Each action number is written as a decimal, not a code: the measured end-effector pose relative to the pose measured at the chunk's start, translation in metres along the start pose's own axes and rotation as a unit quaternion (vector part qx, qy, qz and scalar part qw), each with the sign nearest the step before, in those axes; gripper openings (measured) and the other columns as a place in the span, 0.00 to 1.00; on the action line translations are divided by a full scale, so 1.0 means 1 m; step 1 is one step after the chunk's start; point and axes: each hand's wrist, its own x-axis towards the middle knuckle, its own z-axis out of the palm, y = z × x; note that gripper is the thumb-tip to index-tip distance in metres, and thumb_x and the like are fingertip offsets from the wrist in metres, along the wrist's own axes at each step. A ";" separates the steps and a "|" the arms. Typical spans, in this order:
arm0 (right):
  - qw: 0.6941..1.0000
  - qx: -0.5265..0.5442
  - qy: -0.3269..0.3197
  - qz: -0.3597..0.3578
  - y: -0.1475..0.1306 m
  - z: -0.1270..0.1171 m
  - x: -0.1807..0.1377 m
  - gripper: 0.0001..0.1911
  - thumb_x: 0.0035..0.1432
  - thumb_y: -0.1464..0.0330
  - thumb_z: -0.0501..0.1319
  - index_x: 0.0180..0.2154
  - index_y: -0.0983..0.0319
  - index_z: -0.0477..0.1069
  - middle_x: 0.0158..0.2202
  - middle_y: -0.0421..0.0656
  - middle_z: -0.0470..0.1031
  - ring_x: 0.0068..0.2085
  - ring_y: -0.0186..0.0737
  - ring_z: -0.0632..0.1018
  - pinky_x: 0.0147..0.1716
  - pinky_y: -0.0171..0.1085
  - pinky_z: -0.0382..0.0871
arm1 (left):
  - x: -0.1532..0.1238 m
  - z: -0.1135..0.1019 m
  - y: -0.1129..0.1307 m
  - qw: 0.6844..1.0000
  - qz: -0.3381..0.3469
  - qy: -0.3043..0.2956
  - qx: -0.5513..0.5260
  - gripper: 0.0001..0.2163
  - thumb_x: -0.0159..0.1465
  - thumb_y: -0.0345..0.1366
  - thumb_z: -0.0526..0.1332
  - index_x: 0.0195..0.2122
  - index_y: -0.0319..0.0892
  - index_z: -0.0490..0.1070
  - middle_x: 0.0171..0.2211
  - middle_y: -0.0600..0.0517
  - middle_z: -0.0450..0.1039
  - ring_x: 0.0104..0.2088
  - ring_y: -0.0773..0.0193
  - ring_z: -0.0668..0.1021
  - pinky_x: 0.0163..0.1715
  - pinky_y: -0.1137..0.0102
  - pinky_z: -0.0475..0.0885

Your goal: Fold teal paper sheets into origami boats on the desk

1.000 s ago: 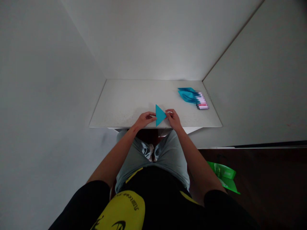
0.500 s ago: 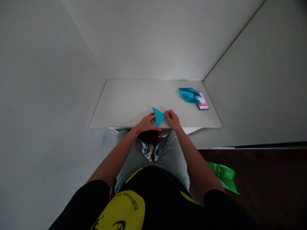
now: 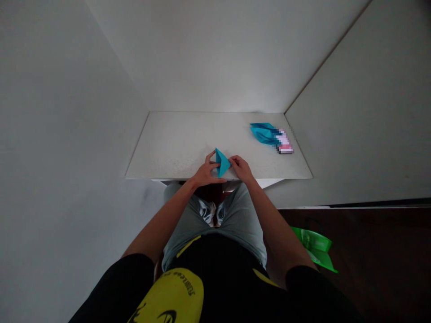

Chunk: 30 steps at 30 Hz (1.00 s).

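Note:
A small folded piece of blue paper (image 3: 223,164) stands near the front edge of the white tabletop, its layers spread apart at the left side. My left hand (image 3: 204,173) is left of it with fingers spread. One finger reaches into the gap between the layers, and the thumb stretches below along the table edge. At the paper's right corner, my right hand (image 3: 241,168) pinches the tip between thumb and fingers. Its remaining fingers are curled.
Other folded blue paper (image 3: 264,133) lies at the back right of the table (image 3: 182,134), against a pixelated phone-like object (image 3: 284,142). White walls enclose the table at the back and sides. A green plastic visor-like thing (image 3: 316,249) is low on the right.
The blue paper has gone from a flat-looking triangle to a form with its layers parted. A left finger has moved into the gap; the right hand keeps its pinch.

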 end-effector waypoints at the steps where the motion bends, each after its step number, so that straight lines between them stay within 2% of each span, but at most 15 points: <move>1: 1.000 -0.006 -0.005 -0.001 -0.001 -0.001 0.000 0.19 0.68 0.46 0.61 0.40 0.54 0.76 0.32 0.40 0.82 0.36 0.44 0.81 0.43 0.43 0.75 | 0.000 0.001 0.001 1.000 -0.007 0.003 0.000 0.35 0.49 0.58 0.82 0.54 0.44 0.85 0.80 0.40 0.44 0.59 0.40 0.80 0.67 0.48 0.75; 5: 1.000 -0.023 -0.017 -0.007 -0.003 -0.002 -0.003 0.18 0.69 0.47 0.62 0.40 0.54 0.78 0.36 0.40 0.84 0.39 0.45 0.82 0.45 0.44 0.76 | 0.002 0.003 0.004 1.000 -0.009 0.017 -0.006 0.27 0.56 0.57 0.79 0.51 0.45 0.87 0.78 0.41 0.55 0.58 0.42 0.81 0.66 0.50 0.75; 8: 0.999 -0.037 -0.026 -0.019 -0.005 -0.004 -0.005 0.20 0.69 0.46 0.61 0.42 0.53 0.79 0.41 0.41 0.85 0.43 0.47 0.82 0.50 0.46 0.75 | 0.005 0.006 0.006 0.999 -0.015 0.031 -0.018 0.23 0.60 0.57 0.75 0.48 0.46 0.87 0.73 0.42 0.66 0.61 0.44 0.79 0.67 0.53 0.73; 13: 0.998 -0.051 -0.044 -0.015 -0.007 -0.009 -0.009 0.27 0.71 0.42 0.55 0.41 0.54 0.80 0.40 0.42 0.84 0.42 0.48 0.81 0.48 0.46 0.74 | 0.009 0.005 0.007 0.995 -0.039 0.048 -0.078 0.22 0.64 0.59 0.70 0.44 0.45 0.88 0.60 0.44 0.78 0.60 0.47 0.80 0.64 0.58 0.74; 16: 0.996 -0.017 -0.087 -0.032 -0.007 -0.011 -0.010 0.27 0.65 0.39 0.62 0.44 0.55 0.80 0.38 0.41 0.84 0.39 0.45 0.81 0.44 0.43 0.75 | 0.011 0.003 0.007 0.989 -0.048 0.052 -0.133 0.24 0.65 0.60 0.68 0.43 0.43 0.86 0.52 0.46 0.83 0.54 0.49 0.82 0.61 0.58 0.75; 19: 0.993 -0.018 -0.110 -0.039 -0.007 -0.011 -0.011 0.27 0.60 0.40 0.67 0.42 0.56 0.80 0.34 0.40 0.82 0.34 0.41 0.77 0.37 0.40 0.73 | 0.013 0.004 0.006 0.979 -0.091 0.089 -0.156 0.25 0.63 0.61 0.69 0.41 0.41 0.82 0.41 0.48 0.84 0.44 0.53 0.83 0.50 0.61 0.78; 22: 0.993 -0.026 -0.101 -0.049 -0.007 -0.009 -0.011 0.25 0.60 0.42 0.69 0.40 0.57 0.79 0.33 0.40 0.81 0.32 0.39 0.75 0.35 0.39 0.71 | 0.014 0.008 0.005 0.963 -0.114 0.141 -0.198 0.26 0.58 0.58 0.74 0.45 0.42 0.76 0.37 0.51 0.83 0.38 0.59 0.82 0.42 0.66 0.78; 24: 0.994 -0.003 -0.087 -0.062 -0.007 -0.009 -0.012 0.26 0.59 0.44 0.72 0.49 0.55 0.79 0.36 0.40 0.83 0.32 0.39 0.76 0.36 0.39 0.72 | 0.013 0.010 0.006 0.949 -0.125 0.162 -0.241 0.31 0.56 0.55 0.76 0.53 0.44 0.70 0.37 0.52 0.83 0.35 0.62 0.82 0.38 0.69 0.77; 27: 0.993 0.017 -0.067 -0.095 -0.007 -0.011 -0.015 0.38 0.57 0.50 0.75 0.65 0.52 0.71 0.47 0.43 0.83 0.33 0.37 0.76 0.37 0.40 0.76 | 0.012 0.010 0.006 0.942 -0.134 0.165 -0.260 0.37 0.58 0.50 0.76 0.62 0.45 0.61 0.37 0.53 0.84 0.31 0.65 0.82 0.34 0.72 0.75; 28: 0.992 0.009 -0.067 -0.109 -0.007 -0.012 -0.015 0.39 0.58 0.52 0.75 0.67 0.51 0.71 0.50 0.44 0.82 0.33 0.37 0.76 0.38 0.40 0.76 | 0.013 0.010 0.006 0.944 -0.135 0.161 -0.256 0.35 0.60 0.49 0.75 0.62 0.46 0.61 0.37 0.54 0.83 0.30 0.66 0.81 0.32 0.73 0.75; 30: 0.988 -0.015 -0.075 -0.133 -0.008 -0.012 -0.016 0.34 0.59 0.54 0.74 0.64 0.51 0.76 0.53 0.45 0.79 0.34 0.37 0.77 0.39 0.41 0.77 | 0.015 0.008 0.006 0.949 -0.137 0.147 -0.244 0.28 0.63 0.49 0.73 0.58 0.46 0.65 0.34 0.55 0.82 0.29 0.66 0.81 0.30 0.73 0.74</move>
